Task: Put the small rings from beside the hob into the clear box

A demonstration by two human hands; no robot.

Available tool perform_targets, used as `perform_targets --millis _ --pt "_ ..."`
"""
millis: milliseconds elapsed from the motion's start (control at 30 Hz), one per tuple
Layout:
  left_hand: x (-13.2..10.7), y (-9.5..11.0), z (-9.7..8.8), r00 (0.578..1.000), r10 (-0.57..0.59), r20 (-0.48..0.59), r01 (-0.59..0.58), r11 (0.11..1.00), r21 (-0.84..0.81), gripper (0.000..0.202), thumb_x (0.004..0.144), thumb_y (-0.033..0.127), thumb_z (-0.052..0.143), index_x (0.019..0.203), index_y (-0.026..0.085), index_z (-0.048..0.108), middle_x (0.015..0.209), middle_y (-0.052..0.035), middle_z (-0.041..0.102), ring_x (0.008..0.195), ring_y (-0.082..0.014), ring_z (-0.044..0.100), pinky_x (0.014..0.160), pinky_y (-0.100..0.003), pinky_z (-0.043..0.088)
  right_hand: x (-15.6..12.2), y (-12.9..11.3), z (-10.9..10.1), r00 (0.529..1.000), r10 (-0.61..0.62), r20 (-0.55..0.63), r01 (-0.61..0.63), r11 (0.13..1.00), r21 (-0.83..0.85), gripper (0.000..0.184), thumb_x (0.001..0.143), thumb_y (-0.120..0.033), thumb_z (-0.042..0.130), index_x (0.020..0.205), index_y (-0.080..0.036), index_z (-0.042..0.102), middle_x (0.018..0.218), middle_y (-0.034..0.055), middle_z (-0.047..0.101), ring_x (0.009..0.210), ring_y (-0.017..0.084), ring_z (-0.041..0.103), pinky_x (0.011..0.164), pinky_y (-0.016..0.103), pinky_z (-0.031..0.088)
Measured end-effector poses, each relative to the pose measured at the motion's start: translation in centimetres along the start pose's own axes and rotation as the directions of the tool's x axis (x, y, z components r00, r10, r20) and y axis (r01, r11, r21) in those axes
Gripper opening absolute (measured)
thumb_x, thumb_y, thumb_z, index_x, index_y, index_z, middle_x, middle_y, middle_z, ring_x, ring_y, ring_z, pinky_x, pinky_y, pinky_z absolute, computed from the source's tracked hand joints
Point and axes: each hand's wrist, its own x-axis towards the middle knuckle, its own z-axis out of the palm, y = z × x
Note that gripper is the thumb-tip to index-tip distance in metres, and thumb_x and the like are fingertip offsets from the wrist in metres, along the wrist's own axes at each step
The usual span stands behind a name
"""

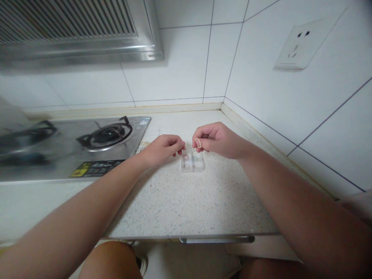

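Observation:
My right hand (213, 139) is closed in a pinch on a small tan rubber band (198, 142), held just above a small clear plastic box (193, 162) on the speckled countertop (192, 201). My left hand (163, 149) is curled beside it, fingertips together close to the right hand, a little left of the box. What the left fingers hold, if anything, does not show. Several more rubber bands (143, 145) lie on the counter behind my left hand, near the stove's edge.
A steel gas stove (72, 147) with two burners fills the left side. A range hood (78, 31) hangs above it. White tiled walls meet in a corner behind the counter; a wall socket (299, 46) is on the right. A drawer handle (216, 239) runs under the counter's front edge.

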Motion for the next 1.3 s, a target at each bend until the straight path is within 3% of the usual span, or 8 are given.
perform_targets --millis 633,1000,1300 --pt "0.17 -0.33 0.06 1.0 -0.004 0.006 0.004 1.0 0.01 0.028 0.094 0.033 0.049 0.082 0.014 0.065 0.073 -0.0014 0.064 0.065 -0.0102 0.054 0.06 -0.022 0.041 0.03 0.17 -0.11 0.999 -0.046 0.027 0.045 0.999 0.019 0.011 0.081 -0.011 0.057 0.076 -0.016 0.065 0.072 -0.0002 0.066 0.067 0.01 0.06 0.062 0.023 0.046" --pt "0.15 -0.44 0.04 1.0 0.001 0.01 -0.002 0.999 0.037 0.031 0.095 0.035 0.049 0.082 0.014 0.066 0.076 -0.0024 0.066 0.065 -0.0104 0.055 0.061 -0.023 0.041 0.02 0.0 -0.1 0.999 -0.037 0.027 0.037 0.999 0.003 0.013 0.083 -0.026 0.068 0.079 -0.015 0.066 0.072 0.0005 0.067 0.067 0.01 0.058 0.06 0.023 0.045" --pt "0.18 -0.63 0.0 1.0 0.009 0.009 -0.009 0.999 0.031 0.03 0.095 0.036 0.05 0.082 0.014 0.066 0.076 -0.0021 0.067 0.065 -0.0103 0.055 0.061 -0.023 0.042 -0.07 -0.06 -0.06 0.999 -0.031 0.027 0.032 0.999 -0.003 0.014 0.083 -0.029 0.069 0.078 -0.015 0.066 0.073 0.0009 0.067 0.067 0.01 0.058 0.06 0.023 0.044"
